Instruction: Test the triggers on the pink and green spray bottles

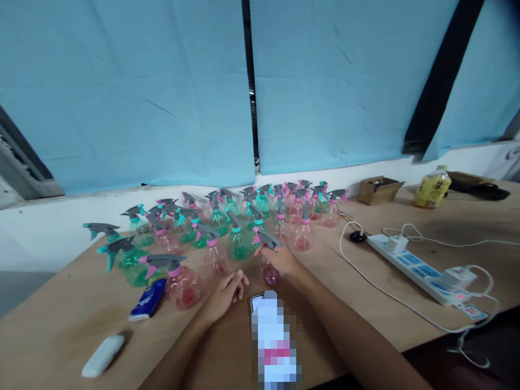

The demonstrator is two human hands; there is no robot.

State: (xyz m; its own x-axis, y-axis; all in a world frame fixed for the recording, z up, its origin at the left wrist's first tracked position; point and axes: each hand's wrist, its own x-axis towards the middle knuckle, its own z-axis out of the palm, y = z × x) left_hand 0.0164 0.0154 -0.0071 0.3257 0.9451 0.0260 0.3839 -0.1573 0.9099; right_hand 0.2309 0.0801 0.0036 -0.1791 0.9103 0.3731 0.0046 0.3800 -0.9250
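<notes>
My right hand (pixel 282 259) is closed around the neck of a pink spray bottle (pixel 271 276) with a grey-and-pink trigger head. The fingers sit just under the head, partly hidden behind it. My left hand (pixel 231 290) rests on the table to the left, empty, its fingers loosely curled and a little apart. Close by it stand a pink spray bottle (pixel 216 260) and a larger pink one (pixel 184 287). Behind both hands is a green spray bottle (pixel 239 244), among several more in pink and green. A phone (pixel 257 303) lies between my forearms, mostly covered by a pixelated patch.
On the left lie a blue packet (pixel 149 299) and a white oblong case (pixel 103 356). A power strip (pixel 418 271) with white chargers and cables spreads over the right side. Farther back are a small cardboard box (pixel 379 190) and a yellow drink bottle (pixel 431 188).
</notes>
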